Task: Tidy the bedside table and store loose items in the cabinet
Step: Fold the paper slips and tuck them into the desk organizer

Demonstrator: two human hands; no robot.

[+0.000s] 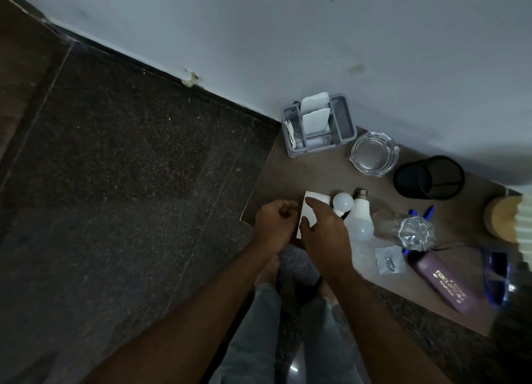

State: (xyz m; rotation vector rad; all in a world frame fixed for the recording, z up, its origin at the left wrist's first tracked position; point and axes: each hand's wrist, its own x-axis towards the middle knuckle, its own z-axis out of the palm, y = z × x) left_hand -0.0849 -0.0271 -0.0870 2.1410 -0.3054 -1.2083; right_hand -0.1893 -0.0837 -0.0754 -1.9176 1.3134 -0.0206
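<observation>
Two loose white plastic bulbs sit just right of the white paper sheet at the corner of the brown wooden worktop, so the right hand, straight-fingered on that sheet, could roll them off dragging it; left hand, left of the sheet, curled, grip unclear.

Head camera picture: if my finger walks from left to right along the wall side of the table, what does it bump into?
grey caddy → glass ashtray → black mesh pen cup → wooden lamp base
</observation>
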